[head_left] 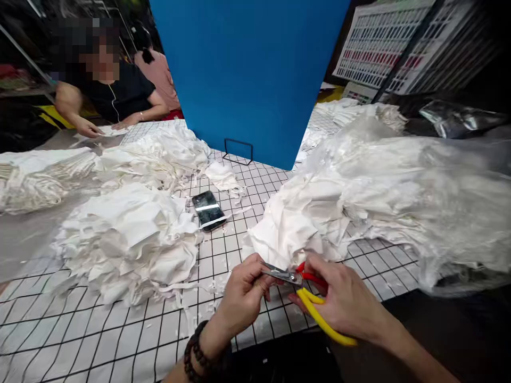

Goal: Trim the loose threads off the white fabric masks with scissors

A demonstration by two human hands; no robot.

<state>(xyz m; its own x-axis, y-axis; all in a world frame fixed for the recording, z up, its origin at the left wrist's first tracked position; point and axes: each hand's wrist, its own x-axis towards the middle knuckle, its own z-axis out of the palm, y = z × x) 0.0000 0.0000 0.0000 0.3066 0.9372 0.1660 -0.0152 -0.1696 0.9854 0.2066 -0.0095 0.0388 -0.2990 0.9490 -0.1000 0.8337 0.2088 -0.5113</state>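
Note:
Near the table's front edge, my right hand [345,298] is closed around a pair of scissors [295,277]. One handle is red and the other yellow, and the metal blades point left, slightly parted. My left hand [245,287], with a dark beaded bracelet on its wrist, is pinched at the blade tips. Whether its fingers hold the blades or a small scrap is hidden. Just beyond both hands lies a crumpled pile of white fabric pieces [299,218].
More white fabric [136,234] is heaped left of a phone [208,210]. A blue panel [255,74] stands in a wire holder [238,151]. Clear plastic bags [447,186] of fabric lie at right. A co-worker [115,90] handles white cloth at far left. Scraps dot the grid-patterned tablecloth [131,330].

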